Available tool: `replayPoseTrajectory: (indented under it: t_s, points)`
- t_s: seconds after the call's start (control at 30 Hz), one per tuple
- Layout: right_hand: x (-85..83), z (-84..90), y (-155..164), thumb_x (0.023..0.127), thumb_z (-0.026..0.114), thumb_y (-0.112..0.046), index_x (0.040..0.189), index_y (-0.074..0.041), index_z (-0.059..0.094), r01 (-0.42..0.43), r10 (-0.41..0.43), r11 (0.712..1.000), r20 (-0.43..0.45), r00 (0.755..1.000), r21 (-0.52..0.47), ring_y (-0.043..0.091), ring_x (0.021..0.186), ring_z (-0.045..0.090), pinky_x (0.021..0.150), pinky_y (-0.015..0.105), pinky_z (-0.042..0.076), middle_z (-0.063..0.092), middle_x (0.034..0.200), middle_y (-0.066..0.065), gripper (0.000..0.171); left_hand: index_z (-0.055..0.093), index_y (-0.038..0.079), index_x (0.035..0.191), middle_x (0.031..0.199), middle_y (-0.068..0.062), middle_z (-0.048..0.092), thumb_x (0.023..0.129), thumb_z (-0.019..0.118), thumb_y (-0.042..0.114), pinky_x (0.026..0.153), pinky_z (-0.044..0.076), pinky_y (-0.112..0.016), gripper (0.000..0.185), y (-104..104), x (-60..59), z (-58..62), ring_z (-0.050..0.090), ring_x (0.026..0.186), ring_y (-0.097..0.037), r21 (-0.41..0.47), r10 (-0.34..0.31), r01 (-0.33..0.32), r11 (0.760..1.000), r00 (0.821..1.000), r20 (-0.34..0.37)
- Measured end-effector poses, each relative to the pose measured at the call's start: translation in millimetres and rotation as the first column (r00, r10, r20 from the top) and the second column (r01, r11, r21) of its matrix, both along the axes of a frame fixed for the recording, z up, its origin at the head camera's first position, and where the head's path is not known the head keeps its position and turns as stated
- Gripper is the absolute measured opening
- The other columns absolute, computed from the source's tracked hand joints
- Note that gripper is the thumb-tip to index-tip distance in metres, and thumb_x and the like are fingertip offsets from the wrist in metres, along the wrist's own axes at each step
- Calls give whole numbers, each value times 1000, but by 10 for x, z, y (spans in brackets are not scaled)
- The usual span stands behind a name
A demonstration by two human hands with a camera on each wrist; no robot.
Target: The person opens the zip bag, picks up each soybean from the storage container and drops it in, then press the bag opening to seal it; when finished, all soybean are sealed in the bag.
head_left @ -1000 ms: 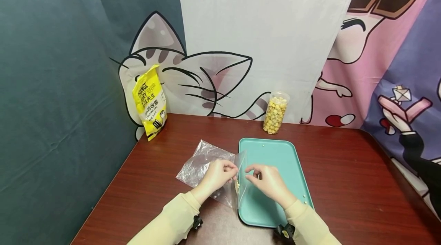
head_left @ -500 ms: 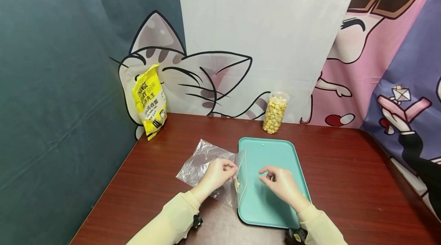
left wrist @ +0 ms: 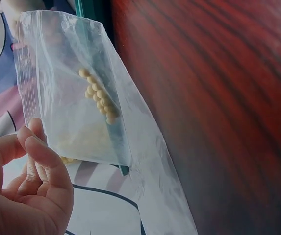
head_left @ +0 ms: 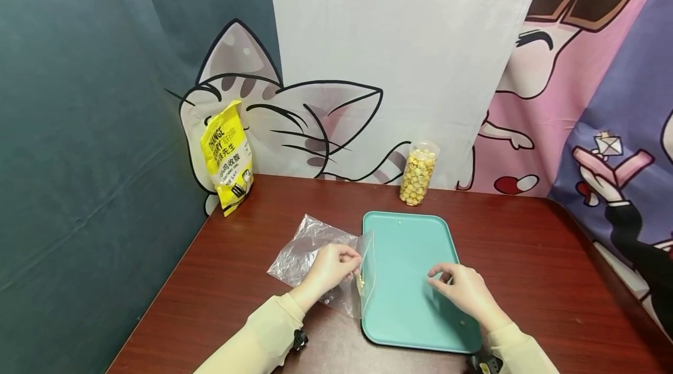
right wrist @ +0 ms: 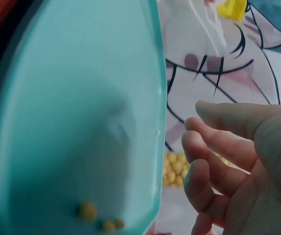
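My left hand [head_left: 351, 263] pinches the mouth of a clear plastic zip bag [head_left: 307, 245] and holds it up at the left edge of a teal tray [head_left: 405, 245]. A small row of yellow beans [head_left: 360, 283] lies inside the bag. In the left wrist view the bag [left wrist: 57, 73] hangs above my fingers [left wrist: 42, 166], with the beans [left wrist: 98, 95] in its fold. My right hand [head_left: 441, 277] hovers over the tray's right side with loosely curled fingers [right wrist: 204, 156] and nothing in it. Three loose beans [right wrist: 87, 211] lie on the tray [right wrist: 71, 98].
A yellow pouch [head_left: 227, 155] leans on the backdrop at the back left. A clear jar of beans [head_left: 417, 172] stands behind the tray. The dark wooden table [head_left: 526, 257] runs on to the right, with cloth backdrops on three sides.
My right hand has moved from the bag's mouth rightward across the tray to its right side. The left hand and the bag have stayed put.
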State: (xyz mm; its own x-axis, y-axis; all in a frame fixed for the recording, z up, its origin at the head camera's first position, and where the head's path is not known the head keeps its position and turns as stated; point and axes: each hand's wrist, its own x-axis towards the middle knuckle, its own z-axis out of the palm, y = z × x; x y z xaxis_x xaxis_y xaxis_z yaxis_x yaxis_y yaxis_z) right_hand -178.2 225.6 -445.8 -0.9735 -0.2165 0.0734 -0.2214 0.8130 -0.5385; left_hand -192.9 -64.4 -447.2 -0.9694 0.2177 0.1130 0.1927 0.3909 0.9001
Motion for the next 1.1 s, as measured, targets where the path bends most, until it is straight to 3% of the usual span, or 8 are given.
replayPoseTrajectory:
  t_s: [0.37,0.63,0.93,1.1]
  points:
    - [76,-40,288,78,76,-22,86,-20,69,45,-48,996,34,998,73,6,53,45,55,28,35,53,61,-8,11,69,0,85,64,-10,68,86,63,7,44,43,-17,9,-7,1,-10,66,59,-38,28,-3,2,1000,1000,14]
    - [103,-101,362,72,80,-22,81,-21,67,44,-51,993,60,997,114,10,56,46,55,32,33,51,62,-7,15,69,1,85,64,-10,68,87,63,7,44,42,-17,9,-2,-10,-5,65,57,-32,0,-6,6,1000,1000,3]
    - [125,-134,380,72,79,-19,80,-20,66,53,-65,992,102,993,118,11,60,48,57,33,33,53,64,-6,15,69,2,85,64,-8,68,87,64,8,44,43,-17,9,-3,-8,7,63,52,-20,-14,3,-3,1000,1000,5]
    - [134,-123,406,71,79,-20,79,-21,66,61,-75,989,104,992,133,11,60,48,57,33,33,53,64,-6,15,69,1,85,64,-9,68,87,64,8,44,43,-17,9,-3,-3,2,64,52,-21,-9,2,-2,1000,1000,5]
